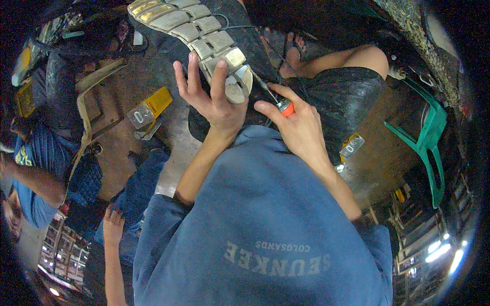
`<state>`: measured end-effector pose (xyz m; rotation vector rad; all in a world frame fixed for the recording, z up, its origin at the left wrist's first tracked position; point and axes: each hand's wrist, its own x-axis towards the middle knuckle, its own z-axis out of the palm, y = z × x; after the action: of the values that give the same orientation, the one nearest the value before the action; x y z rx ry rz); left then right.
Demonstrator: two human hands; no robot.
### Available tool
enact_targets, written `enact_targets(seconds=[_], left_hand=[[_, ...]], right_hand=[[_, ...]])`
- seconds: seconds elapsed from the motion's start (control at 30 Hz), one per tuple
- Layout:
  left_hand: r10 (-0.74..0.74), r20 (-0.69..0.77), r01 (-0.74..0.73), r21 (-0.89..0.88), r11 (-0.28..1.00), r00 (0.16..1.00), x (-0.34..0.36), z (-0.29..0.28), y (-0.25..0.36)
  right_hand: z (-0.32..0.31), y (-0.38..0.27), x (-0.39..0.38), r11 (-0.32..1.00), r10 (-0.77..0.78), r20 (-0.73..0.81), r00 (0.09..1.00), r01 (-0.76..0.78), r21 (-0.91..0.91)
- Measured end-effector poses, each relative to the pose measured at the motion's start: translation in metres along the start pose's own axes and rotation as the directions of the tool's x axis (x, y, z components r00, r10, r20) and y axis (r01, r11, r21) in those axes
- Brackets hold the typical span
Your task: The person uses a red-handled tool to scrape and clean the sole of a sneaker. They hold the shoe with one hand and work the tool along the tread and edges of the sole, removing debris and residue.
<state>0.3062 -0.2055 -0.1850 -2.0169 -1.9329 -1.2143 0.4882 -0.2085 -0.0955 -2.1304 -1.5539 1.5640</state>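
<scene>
A shoe (204,38) lies sole up over my lap, its pale sole split into worn blocks. My left hand (217,104) grips it at the heel end, fingers spread over the sole and the thumb out of sight. In my right hand (301,125) is an awl (286,107) with an orange handle and a thin metal shaft. The shaft points up and left toward the edge of the heel; whether its tip is in the shoe I cannot tell. A dark thread (245,26) loops from the side of the shoe and trails across my dark shorts.
Yellow-and-clear packages lie on the floor at left (153,109) and beside my right leg. A green plastic chair (429,132) stands at right. Another person in a blue shirt (38,178) sits close on the left, beside a light chair frame (84,117).
</scene>
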Motion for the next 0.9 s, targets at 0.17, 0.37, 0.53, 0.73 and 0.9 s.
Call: enact_targets(seconds=[0.17,0.37,0.53,0.73,0.9], left_hand=[[0.0,0.019,0.0,-0.012,1.0,1.0,-0.001,-0.004,-0.002],[-0.005,-0.008,0.004,-0.021,1.0,1.0,-0.002,-0.006,-0.007],[-0.027,-0.003,0.027,-0.036,0.999,1.0,-0.003,-0.01,-0.009],[-0.046,-0.015,0.045,-0.068,0.997,0.999,-0.003,-0.009,-0.01],[-0.068,0.01,0.069,-0.09,0.994,0.998,-0.005,-0.011,-0.011]], right_hand=[[0.002,-0.002,0.001,1.0,0.011,-0.001,1.0,-0.011,0.004],[0.012,-0.003,0.0,1.0,-0.016,-0.022,1.0,0.016,0.0],[0.016,-0.004,-0.003,0.999,-0.024,-0.006,1.0,0.024,0.021],[0.018,-0.002,-0.004,0.998,-0.06,-0.031,0.998,0.061,0.017],[0.017,-0.004,-0.004,0.998,-0.054,-0.034,0.998,0.055,0.037]])
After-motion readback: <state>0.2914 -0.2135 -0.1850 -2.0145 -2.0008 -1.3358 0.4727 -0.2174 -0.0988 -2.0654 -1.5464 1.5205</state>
